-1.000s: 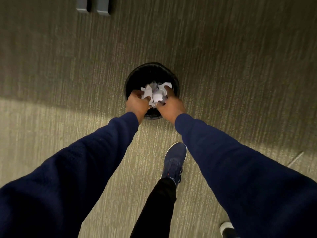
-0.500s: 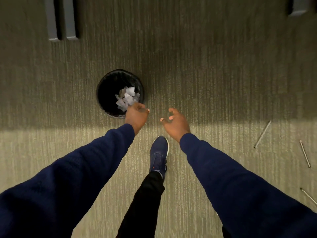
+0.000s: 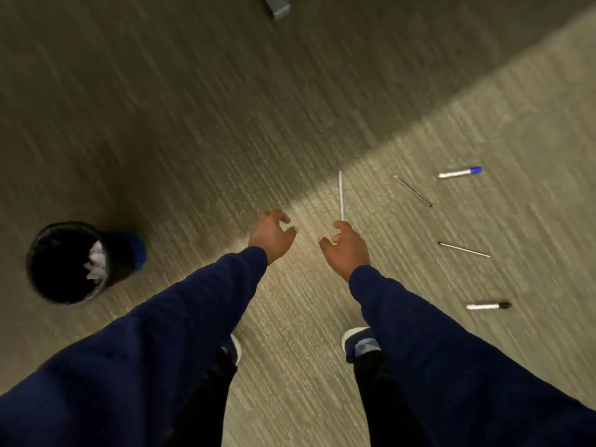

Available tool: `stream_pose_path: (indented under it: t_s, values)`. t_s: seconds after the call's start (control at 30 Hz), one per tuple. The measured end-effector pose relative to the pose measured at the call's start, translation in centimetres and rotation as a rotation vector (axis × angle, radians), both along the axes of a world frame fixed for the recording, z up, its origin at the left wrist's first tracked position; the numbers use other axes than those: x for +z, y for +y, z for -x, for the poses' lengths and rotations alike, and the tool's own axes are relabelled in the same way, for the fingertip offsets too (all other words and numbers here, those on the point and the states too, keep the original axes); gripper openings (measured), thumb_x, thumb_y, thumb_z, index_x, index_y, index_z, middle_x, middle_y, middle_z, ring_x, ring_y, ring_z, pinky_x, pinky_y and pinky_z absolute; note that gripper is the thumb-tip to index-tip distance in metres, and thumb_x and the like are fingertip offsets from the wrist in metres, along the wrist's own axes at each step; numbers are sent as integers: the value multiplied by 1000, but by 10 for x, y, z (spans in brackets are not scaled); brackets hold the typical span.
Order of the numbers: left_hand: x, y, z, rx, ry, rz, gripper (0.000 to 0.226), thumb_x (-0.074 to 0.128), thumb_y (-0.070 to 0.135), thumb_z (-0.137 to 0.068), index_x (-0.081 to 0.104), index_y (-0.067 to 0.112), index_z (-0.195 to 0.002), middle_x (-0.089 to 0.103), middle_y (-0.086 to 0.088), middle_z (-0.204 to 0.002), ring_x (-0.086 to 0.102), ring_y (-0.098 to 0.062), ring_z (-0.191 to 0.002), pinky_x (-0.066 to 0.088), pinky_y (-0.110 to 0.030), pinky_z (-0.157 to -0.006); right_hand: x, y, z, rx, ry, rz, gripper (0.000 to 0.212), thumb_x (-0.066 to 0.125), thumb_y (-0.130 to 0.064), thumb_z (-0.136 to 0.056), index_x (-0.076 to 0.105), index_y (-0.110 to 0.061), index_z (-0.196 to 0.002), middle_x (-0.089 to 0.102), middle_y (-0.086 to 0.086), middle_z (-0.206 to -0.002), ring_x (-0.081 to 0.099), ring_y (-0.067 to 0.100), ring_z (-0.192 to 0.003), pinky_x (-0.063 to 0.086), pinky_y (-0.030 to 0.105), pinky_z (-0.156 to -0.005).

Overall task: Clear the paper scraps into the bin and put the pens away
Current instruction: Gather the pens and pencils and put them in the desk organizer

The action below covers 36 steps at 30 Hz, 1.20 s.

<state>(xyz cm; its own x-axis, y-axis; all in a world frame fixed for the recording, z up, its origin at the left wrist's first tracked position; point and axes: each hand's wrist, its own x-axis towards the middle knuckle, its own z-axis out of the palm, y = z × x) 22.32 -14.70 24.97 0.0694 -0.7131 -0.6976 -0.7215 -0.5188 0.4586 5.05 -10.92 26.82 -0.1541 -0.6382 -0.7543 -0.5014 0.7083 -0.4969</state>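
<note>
The black bin (image 3: 42, 253) stands on the carpet at the left, with white paper scraps (image 3: 96, 264) inside. Several pens lie on the floor to the right: a white pen (image 3: 340, 193), a dark pencil (image 3: 412, 190), a blue-capped marker (image 3: 460, 172), a thin silver pen (image 3: 464, 249) and a black-capped marker (image 3: 487, 305). My left hand (image 3: 272, 237) and my right hand (image 3: 346, 248) hang over the carpet with fingers loosely curled and nothing in them. The right hand is just below the white pen's near end.
Grey-green carpet covers the floor, shadowed at the top left and lit at the lower right. A grey furniture leg (image 3: 277, 6) stands at the top edge. My two shoes (image 3: 358, 343) are under my arms.
Both hands let the paper scraps fall into the bin and came away with nothing in them. The view swung right, so the bin shifted left and the pens came into sight.
</note>
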Motion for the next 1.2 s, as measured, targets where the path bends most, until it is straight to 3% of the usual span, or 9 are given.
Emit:
stream_pose_path:
  t_s: [0.17, 0.33, 0.47, 0.63, 0.77, 0.87, 1.0, 1.13, 1.2]
  values:
    - [9, -21, 131, -214, -13, 32, 24, 67, 35, -90, 63, 19, -107, 52, -4, -125, 53, -15, -92, 41, -26, -80, 7, 30, 126, -177, 36, -34, 60, 62, -37, -94, 43, -17, -147, 59, 11, -132, 60, 25, -115, 48, 32, -96]
    - [10, -28, 238, -316, 35, 21, 24, 69, 35, -90, 64, 16, -102, 53, -8, -121, 59, -23, -101, 50, -31, -84, 8, 60, 227, -349, 73, -45, 57, 63, -37, -93, 46, -18, -144, 61, 10, -131, 60, 25, -116, 43, 27, -90]
    - [-18, -16, 297, -416, 58, -23, 24, 68, 35, -90, 63, 16, -104, 52, -8, -122, 58, -23, -103, 44, -27, -79, -15, 77, 282, -442, 123, -64, 54, 62, -37, -93, 48, -18, -141, 62, 10, -129, 60, 27, -116, 47, 32, -96]
    - [-86, -2, 316, -549, 38, -90, 28, 66, 36, -91, 64, 14, -109, 52, -8, -124, 54, -20, -101, 40, -26, -82, -81, 88, 311, -495, 161, -118, 47, 60, -38, -93, 53, -19, -135, 65, 0, -101, 65, 21, -96, 48, 28, -83]
    - [-162, -16, 288, -629, -105, -109, 37, 63, 38, -93, 64, 8, -116, 57, -13, -125, 59, -29, -110, 47, -36, -93, -151, 87, 317, -570, 199, -112, 32, 61, -36, -91, 59, -20, -119, 62, -9, -77, 57, 6, -66, 41, 22, -58]
    - [-210, -39, 258, -539, -249, -46, 43, 62, 36, -93, 60, 3, -120, 58, -18, -126, 61, -35, -110, 49, -41, -92, -202, 85, 328, -631, 248, -129, 28, 60, -37, -91, 59, -18, -112, 61, -7, -78, 64, 17, -75, 43, 25, -62]
    - [-257, -72, 230, -278, -378, 57, 38, 62, 29, -90, 58, 0, -113, 62, -20, -120, 65, -31, -92, 51, -35, -73, -250, 73, 348, -680, 363, -137, 40, 57, -40, -93, 60, -7, -115, 67, 6, -103, 65, 28, -96, 45, 30, -74]
    - [-289, -91, 217, -29, -418, 14, 57, 70, 35, -85, 51, -1, -125, 60, -19, -127, 63, -38, -111, 52, -45, -90, -287, 65, 375, -841, 440, -228, 63, 54, -54, -94, 55, -2, -128, 67, 12, -122, 66, 30, -106, 47, 31, -77]
    - [-300, -95, 216, -55, -466, 13, 51, 66, 32, -89, 55, -3, -124, 62, -20, -126, 63, -39, -111, 52, -45, -90, -303, 63, 389, -921, 445, -245, 62, 53, -59, -92, 60, -3, -119, 69, 10, -116, 67, 24, -88, 43, 27, -66]
